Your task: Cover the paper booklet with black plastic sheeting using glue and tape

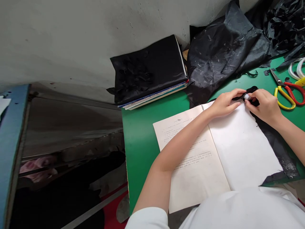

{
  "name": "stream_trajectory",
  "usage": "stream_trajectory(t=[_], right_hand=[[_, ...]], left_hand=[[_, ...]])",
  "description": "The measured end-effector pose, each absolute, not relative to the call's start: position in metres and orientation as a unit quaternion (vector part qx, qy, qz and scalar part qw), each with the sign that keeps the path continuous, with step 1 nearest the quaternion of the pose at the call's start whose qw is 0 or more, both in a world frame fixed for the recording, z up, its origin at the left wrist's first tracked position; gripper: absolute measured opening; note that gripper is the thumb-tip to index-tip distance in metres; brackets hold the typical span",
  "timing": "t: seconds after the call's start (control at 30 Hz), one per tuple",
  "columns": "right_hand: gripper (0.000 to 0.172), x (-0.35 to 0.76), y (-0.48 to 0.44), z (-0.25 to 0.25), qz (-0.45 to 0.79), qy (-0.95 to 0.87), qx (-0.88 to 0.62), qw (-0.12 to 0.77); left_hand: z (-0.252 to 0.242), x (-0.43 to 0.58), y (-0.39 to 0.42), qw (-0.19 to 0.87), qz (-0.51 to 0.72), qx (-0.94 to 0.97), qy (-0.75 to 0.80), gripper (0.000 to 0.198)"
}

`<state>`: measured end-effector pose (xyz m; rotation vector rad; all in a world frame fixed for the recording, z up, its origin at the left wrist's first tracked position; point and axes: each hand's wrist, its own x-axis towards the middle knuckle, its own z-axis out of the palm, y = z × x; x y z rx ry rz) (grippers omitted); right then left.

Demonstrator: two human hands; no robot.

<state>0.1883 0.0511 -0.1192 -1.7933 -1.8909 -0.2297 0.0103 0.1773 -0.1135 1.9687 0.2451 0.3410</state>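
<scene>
An open book lies on the green table, with a printed page (188, 152) on the left and a blank white page (243, 149) on the right. Beneath its right side, black sheet material (277, 143) sticks out past the page edge. My left hand (227, 102) rests at the top of the blank page, its fingertips on a folded bit of black sheet. Beside it my right hand (264, 105) is closed, pinching the black fold (250, 91) at the page's top right corner. A small white piece (247, 96) shows by its fingertips; I cannot tell what it is.
Scissors (284, 90) with red and yellow handles lie to the right, near rolls of tape (296, 70). Crumpled black sheeting (221, 54) covers the back. A black-covered book (152, 70) tops a stack at the table's back left, against the wall.
</scene>
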Motion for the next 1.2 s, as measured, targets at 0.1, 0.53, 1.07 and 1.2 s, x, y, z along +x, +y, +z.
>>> stream_trajectory(t=[0.1,0.53,1.07,1.2], right_hand=[[0.007,0.1892,0.0511,-0.1204,-0.081,-0.698,-0.660,0.267],[0.005,0.1901,0.0518,-0.1231,-0.043,-0.675,-0.686,0.268],[0.006,0.1871,0.0530,-0.1216,-0.034,-0.657,-0.709,0.254],[0.007,0.1867,0.0529,-0.1226,-0.030,-0.652,-0.712,0.258]], left_hand=[[-0.1118,0.0094,0.1782,0.537,0.134,0.826,0.103,0.045],[-0.1105,0.0078,0.1781,0.574,0.119,0.802,0.111,0.046],[-0.1121,0.0086,0.1794,0.586,0.122,0.792,0.122,0.046],[-0.1114,0.0089,0.1796,0.587,0.120,0.791,0.125,0.046]])
